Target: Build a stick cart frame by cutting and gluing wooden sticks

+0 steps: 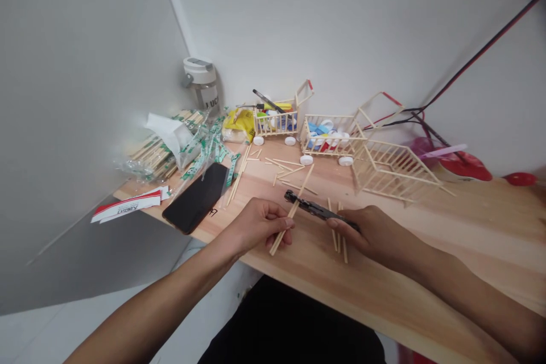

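Note:
Wooden sticks (278, 240), like disposable chopsticks, are pinched between the thumb and fingers of my left hand (261, 223). One stick runs on past the other, up and to the right. Black pliers (314, 209) are gripped in my right hand (370, 231), their jaws at the longer stick just beyond my left fingertips. Whether the jaws bite into the wood I cannot tell. Several cut sticks (340, 242) lie on the wooden table (294, 273) beside and partly under my right hand. More short stick pieces (290, 169) are scattered farther back.
Two stick-built carts with white wheels, one cart (277, 122) and another cart (328, 142), stand at the back, filled with small items. An unwheeled stick frame (392, 173) sits right of them. At left lie a phone (197, 196), packaged chopsticks (157, 151) and a bottle (205, 88).

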A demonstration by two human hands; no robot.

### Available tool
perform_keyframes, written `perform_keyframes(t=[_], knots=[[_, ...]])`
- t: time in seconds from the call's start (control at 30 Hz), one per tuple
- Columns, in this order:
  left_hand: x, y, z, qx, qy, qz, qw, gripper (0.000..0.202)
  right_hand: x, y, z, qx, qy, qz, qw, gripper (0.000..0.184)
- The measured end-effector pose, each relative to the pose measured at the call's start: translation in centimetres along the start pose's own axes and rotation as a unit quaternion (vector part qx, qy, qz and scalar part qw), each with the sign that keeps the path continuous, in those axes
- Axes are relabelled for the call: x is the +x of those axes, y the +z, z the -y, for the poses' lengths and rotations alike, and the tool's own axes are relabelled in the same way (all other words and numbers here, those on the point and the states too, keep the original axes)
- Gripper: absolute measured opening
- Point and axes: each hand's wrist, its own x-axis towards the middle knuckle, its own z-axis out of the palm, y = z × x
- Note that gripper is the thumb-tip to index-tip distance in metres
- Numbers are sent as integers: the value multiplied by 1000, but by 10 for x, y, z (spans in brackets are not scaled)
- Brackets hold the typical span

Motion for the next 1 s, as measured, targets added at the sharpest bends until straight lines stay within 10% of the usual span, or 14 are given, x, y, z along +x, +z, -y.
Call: perform_keyframes(t=[1.0], knots=[[-3,-2,3,-4,5,-42,999,42,17,-17,7,-54,-37,9,998,63]])
